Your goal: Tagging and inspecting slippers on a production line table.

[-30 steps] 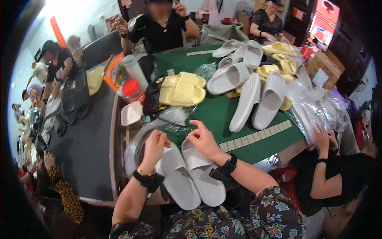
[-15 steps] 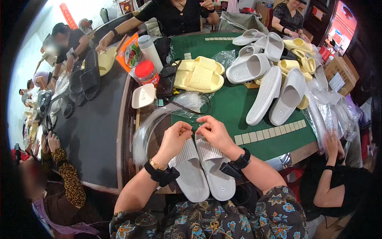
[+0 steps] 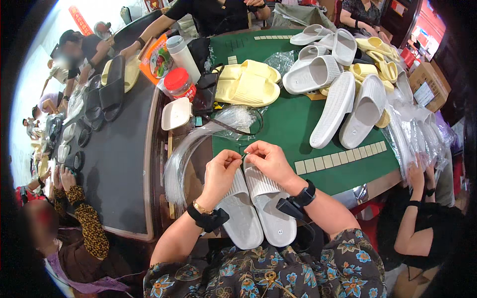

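Observation:
Two white ribbed slippers [image 3: 258,208] lie side by side, soles up, at the near edge of a green felt table [image 3: 293,129]. My left hand [image 3: 221,171] and my right hand [image 3: 266,159] meet over their far ends, fingers pinched together on something thin and small that I cannot make out. Both wrists wear dark bands. A bundle of clear thin plastic strands [image 3: 198,144] lies just left of my hands.
A pale yellow slipper pair [image 3: 248,84] and several white and yellow slippers [image 3: 343,74] fill the far table. A row of pale tiles [image 3: 338,159] lies to the right. A red-lidded jar [image 3: 179,84], a bottle and a white tray stand left. Other people sit around; clear bags [image 3: 417,139] at right.
The view has shifted slightly. My hands have drawn closer together over the slippers' far ends, fingertips now pinched. The slipper pair stays in place.

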`<state>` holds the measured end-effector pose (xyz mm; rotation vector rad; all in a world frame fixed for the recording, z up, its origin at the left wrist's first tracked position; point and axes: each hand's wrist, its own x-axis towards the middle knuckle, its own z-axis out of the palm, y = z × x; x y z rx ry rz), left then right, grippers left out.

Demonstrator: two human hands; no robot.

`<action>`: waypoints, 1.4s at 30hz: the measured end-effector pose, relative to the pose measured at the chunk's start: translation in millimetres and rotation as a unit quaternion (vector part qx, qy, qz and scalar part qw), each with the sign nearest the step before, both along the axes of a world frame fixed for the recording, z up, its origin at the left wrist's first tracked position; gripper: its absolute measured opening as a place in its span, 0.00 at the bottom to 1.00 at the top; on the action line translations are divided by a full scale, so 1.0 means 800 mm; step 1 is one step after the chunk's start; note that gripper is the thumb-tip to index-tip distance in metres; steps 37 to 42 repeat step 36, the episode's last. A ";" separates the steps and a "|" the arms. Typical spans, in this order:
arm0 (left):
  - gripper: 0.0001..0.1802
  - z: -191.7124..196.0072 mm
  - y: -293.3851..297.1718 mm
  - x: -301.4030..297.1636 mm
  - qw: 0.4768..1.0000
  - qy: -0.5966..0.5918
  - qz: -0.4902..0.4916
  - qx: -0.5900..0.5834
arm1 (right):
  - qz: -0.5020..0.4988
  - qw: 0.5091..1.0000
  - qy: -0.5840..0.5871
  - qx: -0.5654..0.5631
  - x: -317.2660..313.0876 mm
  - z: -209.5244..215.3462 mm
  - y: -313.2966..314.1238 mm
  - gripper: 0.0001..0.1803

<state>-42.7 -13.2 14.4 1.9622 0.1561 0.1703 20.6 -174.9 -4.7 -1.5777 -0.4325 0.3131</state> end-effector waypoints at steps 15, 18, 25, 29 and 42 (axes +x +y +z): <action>0.05 -0.006 -0.001 0.000 1.000 0.007 -0.005 0.006 | 0.023 0.999 -0.018 -0.023 -0.002 -0.001 -0.002 0.09; 0.06 -0.006 -0.001 0.000 1.000 0.005 -0.007 0.001 | 0.028 0.998 -0.034 -0.048 -0.001 0.000 -0.003 0.09; 0.12 -0.014 0.002 -0.001 0.999 -0.016 -0.006 -0.030 | 0.019 0.998 -0.034 -0.044 -0.001 -0.001 0.003 0.08; 0.12 -0.007 -0.002 -0.001 1.000 -0.011 -0.005 -0.009 | 0.029 0.997 -0.035 -0.063 -0.004 0.015 0.001 0.08; 0.12 0.000 0.002 -0.007 1.000 -0.013 -0.011 -0.009 | 0.045 0.991 -0.044 -0.114 0.001 0.003 0.006 0.06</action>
